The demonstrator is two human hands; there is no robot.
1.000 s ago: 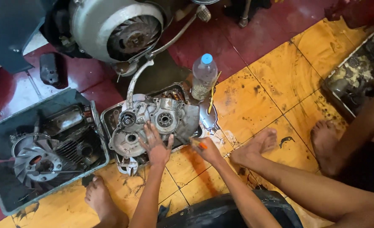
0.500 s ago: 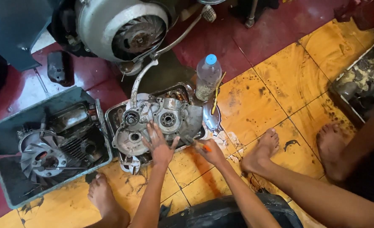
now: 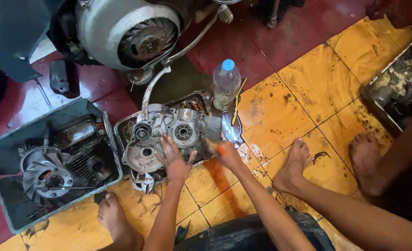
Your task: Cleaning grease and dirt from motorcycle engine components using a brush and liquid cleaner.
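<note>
Grey bin (image 3: 3, 158): far left, we see a fan wheel (image 3: 45, 176) inside.
Engine casing (image 3: 168, 135): lies in a shallow tray, centre floor.
Left hand (image 3: 174, 160): our fingers spread flat on the casing, gripping nothing.
Right hand (image 3: 225, 153): closed around an orange-handled tool (image 3: 215, 146) at the casing's right edge.
Plastic bottle (image 3: 226, 83): upright just behind.

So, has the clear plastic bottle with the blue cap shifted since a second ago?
No. The clear plastic bottle with the blue cap stands at the same corner of the metal engine casing; only the camera moved.
</note>
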